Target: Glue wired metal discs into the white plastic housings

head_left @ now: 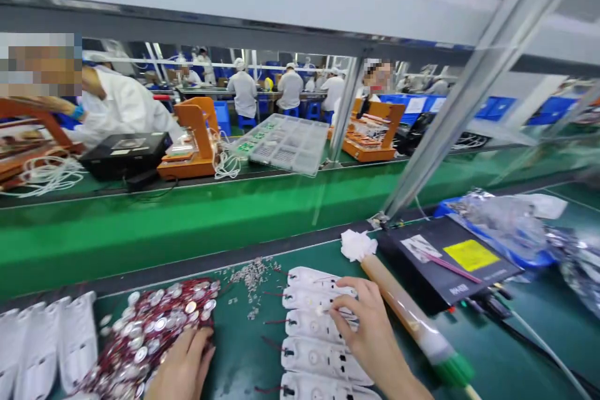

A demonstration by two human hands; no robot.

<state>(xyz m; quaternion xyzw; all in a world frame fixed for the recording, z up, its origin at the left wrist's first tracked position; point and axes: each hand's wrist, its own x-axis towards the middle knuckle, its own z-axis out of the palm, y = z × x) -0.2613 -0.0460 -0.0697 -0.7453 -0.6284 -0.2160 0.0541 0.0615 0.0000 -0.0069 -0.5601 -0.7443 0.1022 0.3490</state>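
**Both hands down on the bench, parts laid in a column**

Head view: your right hand [370,331] sits on the column of white plastic housings [319,337], fingers drawn together over the second and third shells, pinching at something too small to make out. The shells lie side by side in a row running toward you, each with a thin red lead at its left end, so every one is reachable without shuffling. Your left hand [185,365] rests with curled fingers at the near edge of the heap of small round metal discs on red wires [150,331]; whether it grips one I cannot tell. Loose grey bits [253,275] lie scattered between heap and column. A brush-like tool with a white tuft and green grip [407,312] lies diagonally just right of your right hand, beside the black box with the yellow label [445,259]. More white shells [47,344] sit stacked at far left
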